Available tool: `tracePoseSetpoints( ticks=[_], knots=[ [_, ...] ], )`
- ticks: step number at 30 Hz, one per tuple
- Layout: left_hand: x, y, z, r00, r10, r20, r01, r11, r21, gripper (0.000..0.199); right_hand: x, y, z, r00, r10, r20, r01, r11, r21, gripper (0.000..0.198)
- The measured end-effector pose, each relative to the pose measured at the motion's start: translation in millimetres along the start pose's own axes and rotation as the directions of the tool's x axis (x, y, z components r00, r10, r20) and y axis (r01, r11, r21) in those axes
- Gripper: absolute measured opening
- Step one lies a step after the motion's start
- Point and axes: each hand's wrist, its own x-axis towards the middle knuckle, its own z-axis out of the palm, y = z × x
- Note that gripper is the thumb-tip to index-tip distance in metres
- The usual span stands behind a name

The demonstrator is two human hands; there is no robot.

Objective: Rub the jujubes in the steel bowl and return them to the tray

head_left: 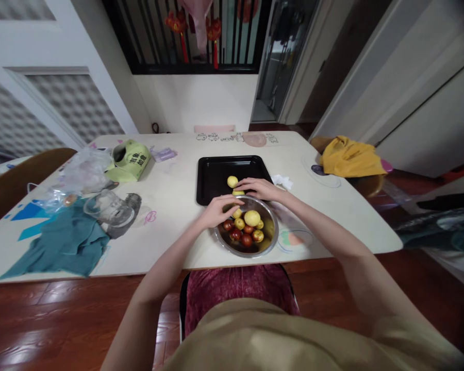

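A steel bowl (272, 242) near the table's front edge holds yellow fruits and red-brown fruits that look like jujubes; the largest yellow fruit (252, 218) lies on top. Behind the bowl is a black baking tray (216, 170), with one yellow fruit (232, 181) on it. My right hand (257, 189) reaches over the tray's near side, its fingers closed on another yellow fruit (238, 192). At the bowl's left rim, my left hand (218, 210) has thumb and fingers apart, close above a small yellow fruit (237, 213). Nothing shows in its grasp.
Left on the table are a teal cloth (62, 239), a clear glass jug (108, 208), a green paper container (131, 159) and a plastic bag (81, 170). A crumpled white tissue (282, 181) lies right of the tray. A yellow cloth (346, 157) hangs over a chair.
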Motion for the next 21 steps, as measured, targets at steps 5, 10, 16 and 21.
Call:
tracePoseSetpoints(
  ticks=[5, 10, 16, 21],
  knots=[
    [-0.3, -0.8, 0.8, 1.0, 0.007, -0.014, -0.006, 1.0, 0.003, 0.025, 15.6, 2.6, -6.3, 0.982, -0.125, 0.14, 0.14, 0.985, -0.102, 0.053],
    [-0.2, 0.1, 0.7, 1.0, 0.003, -0.022, -0.003, 1.0, 0.005, 0.025, 15.8, 1.6, -1.8, 0.977, -0.135, 0.162, 0.155, 0.981, -0.116, 0.043],
    [-0.1, 0.0, 0.9, 1.0, -0.002, -0.01, 0.002, 1.0, 0.011, 0.025, -8.7, 3.9, 1.9, 0.999, -0.042, 0.027, 0.047, 0.973, -0.224, 0.04],
    [0.0, 0.1, 2.5, 0.998, 0.004, -0.059, -0.003, 1.0, 0.029, 0.024, -32.9, -8.7, -9.8, 0.981, 0.013, -0.195, -0.054, 0.978, -0.203, 0.041]
  ],
)
